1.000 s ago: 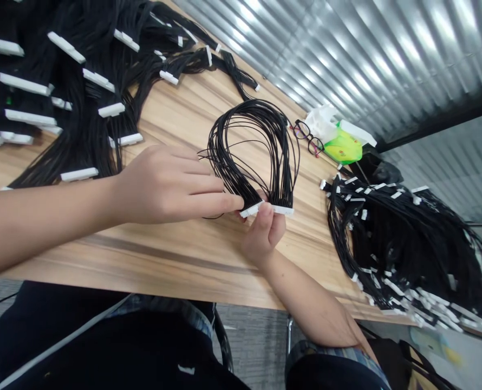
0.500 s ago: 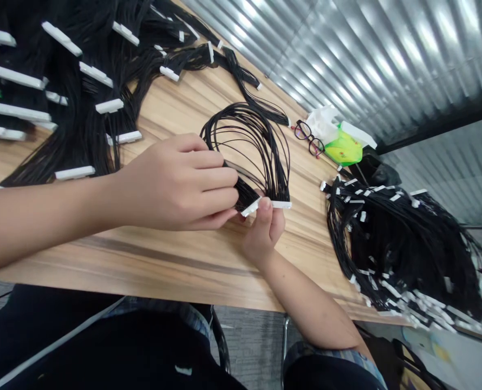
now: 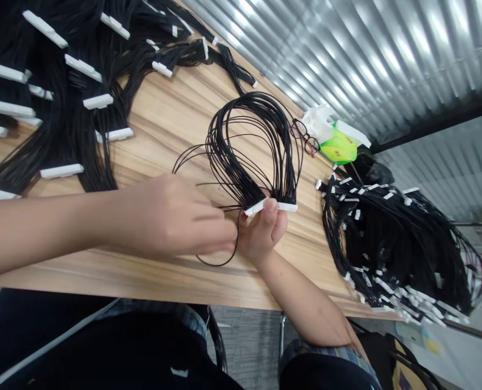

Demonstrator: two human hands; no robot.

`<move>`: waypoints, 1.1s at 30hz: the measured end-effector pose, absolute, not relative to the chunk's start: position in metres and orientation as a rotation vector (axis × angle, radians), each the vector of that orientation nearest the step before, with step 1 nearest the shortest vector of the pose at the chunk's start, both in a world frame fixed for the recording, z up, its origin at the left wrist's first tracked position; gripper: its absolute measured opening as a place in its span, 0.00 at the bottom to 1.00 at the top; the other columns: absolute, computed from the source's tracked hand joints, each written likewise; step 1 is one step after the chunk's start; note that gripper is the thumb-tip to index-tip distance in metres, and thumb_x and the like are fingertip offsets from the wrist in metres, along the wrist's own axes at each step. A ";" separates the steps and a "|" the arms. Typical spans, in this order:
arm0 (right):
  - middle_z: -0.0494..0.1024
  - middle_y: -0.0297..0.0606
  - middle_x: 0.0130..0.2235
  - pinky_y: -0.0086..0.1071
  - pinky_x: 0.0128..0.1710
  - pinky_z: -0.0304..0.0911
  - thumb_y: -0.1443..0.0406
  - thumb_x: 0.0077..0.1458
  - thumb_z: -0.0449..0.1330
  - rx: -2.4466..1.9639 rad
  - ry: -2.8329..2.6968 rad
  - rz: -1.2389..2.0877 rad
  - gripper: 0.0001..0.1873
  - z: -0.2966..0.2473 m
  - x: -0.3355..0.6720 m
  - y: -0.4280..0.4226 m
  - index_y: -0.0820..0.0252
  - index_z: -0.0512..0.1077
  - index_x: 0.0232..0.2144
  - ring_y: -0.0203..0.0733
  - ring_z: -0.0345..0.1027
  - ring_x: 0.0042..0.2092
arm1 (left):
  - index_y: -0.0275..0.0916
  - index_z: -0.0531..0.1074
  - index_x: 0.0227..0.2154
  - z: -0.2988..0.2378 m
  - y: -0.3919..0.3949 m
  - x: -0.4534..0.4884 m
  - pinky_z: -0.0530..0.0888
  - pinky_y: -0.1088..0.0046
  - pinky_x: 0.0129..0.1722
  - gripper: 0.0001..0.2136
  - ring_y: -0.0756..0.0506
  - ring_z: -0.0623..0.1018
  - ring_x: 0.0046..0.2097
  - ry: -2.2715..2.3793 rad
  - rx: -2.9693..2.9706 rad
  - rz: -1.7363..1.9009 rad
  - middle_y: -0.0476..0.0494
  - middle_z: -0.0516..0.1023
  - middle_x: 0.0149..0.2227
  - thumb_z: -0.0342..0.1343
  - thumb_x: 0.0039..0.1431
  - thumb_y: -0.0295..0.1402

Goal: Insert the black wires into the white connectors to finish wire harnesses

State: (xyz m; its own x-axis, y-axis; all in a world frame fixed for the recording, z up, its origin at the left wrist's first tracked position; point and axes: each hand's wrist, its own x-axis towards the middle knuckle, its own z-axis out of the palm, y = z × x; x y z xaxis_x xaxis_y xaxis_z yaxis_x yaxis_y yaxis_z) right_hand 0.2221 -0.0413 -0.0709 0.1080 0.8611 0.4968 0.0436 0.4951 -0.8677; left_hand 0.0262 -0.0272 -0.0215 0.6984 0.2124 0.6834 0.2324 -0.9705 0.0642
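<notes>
My right hand (image 3: 265,222) is closed, thumb on top, on the two white connectors of a black wire harness (image 3: 284,146). The wires arch up from the connectors in a round loop over the table. One white connector (image 3: 287,207) points right, the other (image 3: 255,207) slants down to the left. My left hand (image 3: 180,219), slightly blurred, is closed just left of the connectors. Several loose black wires run from the left connector behind its fingers, and one droops in a curve below. Its fingertips, curled around these wires, are partly hidden.
Many black harnesses with white connectors (image 3: 97,101) cover the table's left end. Another large pile (image 3: 399,244) lies at the right. Glasses (image 3: 305,135) and a green and white packet (image 3: 338,146) lie near the corrugated metal wall (image 3: 346,65).
My left hand has moved left and down, off the main bundle, and several wires now stand apart from it. The harness loop looks fuller. My right hand keeps hold of the connectors.
</notes>
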 end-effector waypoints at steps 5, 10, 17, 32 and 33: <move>0.64 0.27 0.22 0.28 0.15 0.57 0.52 0.72 0.50 -0.803 -1.421 0.673 0.18 -0.070 0.221 -0.040 0.51 0.67 0.31 0.34 0.59 0.19 | 0.43 0.72 0.47 -0.020 -0.020 0.021 0.68 0.73 0.26 0.04 0.52 0.78 0.30 -0.688 -2.644 -1.211 0.56 0.83 0.33 0.53 0.74 0.32; 0.64 0.28 0.23 0.30 0.15 0.57 0.51 0.73 0.48 -0.871 -1.467 0.702 0.18 -0.075 0.225 -0.042 0.50 0.67 0.33 0.35 0.59 0.20 | 0.44 0.75 0.51 -0.024 -0.015 0.014 0.71 0.70 0.29 0.12 0.49 0.78 0.31 -0.556 -2.550 -1.158 0.53 0.81 0.31 0.51 0.72 0.26; 0.65 0.29 0.25 0.27 0.16 0.55 0.56 0.73 0.49 -0.720 -1.437 0.771 0.14 -0.077 0.226 -0.039 0.49 0.68 0.36 0.34 0.58 0.22 | 0.51 0.80 0.47 -0.024 -0.013 0.011 0.64 0.71 0.27 0.15 0.50 0.75 0.30 -0.614 -2.587 -1.166 0.53 0.80 0.29 0.52 0.70 0.26; 0.72 0.31 0.29 0.35 0.31 0.68 0.58 0.72 0.53 -0.809 -1.553 0.593 0.11 -0.078 0.231 -0.039 0.50 0.72 0.38 0.38 0.68 0.29 | 0.45 0.77 0.42 -0.022 -0.012 0.015 0.60 0.72 0.21 0.09 0.52 0.76 0.29 -0.622 -2.495 -1.055 0.56 0.80 0.29 0.52 0.71 0.28; 0.72 0.31 0.29 0.35 0.31 0.68 0.56 0.72 0.52 -0.824 -1.544 0.609 0.12 -0.078 0.231 -0.039 0.50 0.72 0.38 0.39 0.68 0.29 | 0.45 0.78 0.43 -0.023 -0.012 0.014 0.60 0.73 0.21 0.09 0.52 0.75 0.28 -0.589 -2.452 -1.090 0.56 0.79 0.28 0.53 0.71 0.28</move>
